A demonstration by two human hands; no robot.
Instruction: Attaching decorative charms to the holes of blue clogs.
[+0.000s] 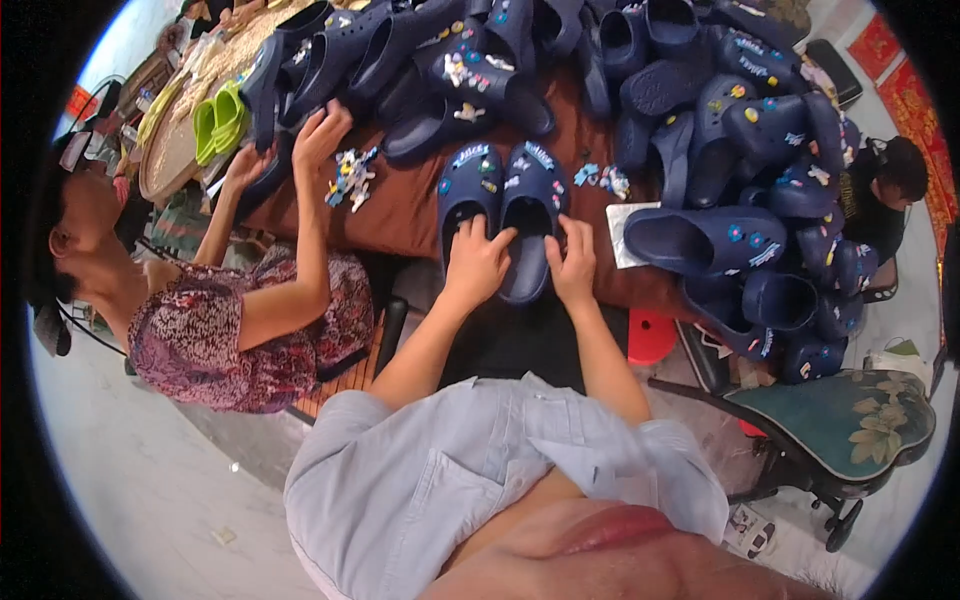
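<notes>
Two charm-studded navy clogs (533, 185), paired at the edge of your brown worktop (402, 222); your left fingers (464, 232) and right fingers (577, 234) bent against them, grip unclear; hasty tugging could topple them.

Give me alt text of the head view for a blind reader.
Left hand and right hand touch a pair of navy clogs decorated with charms, at a brown cloth's edge. More navy clogs are heaped behind and to the right; another person sits at left.
</notes>
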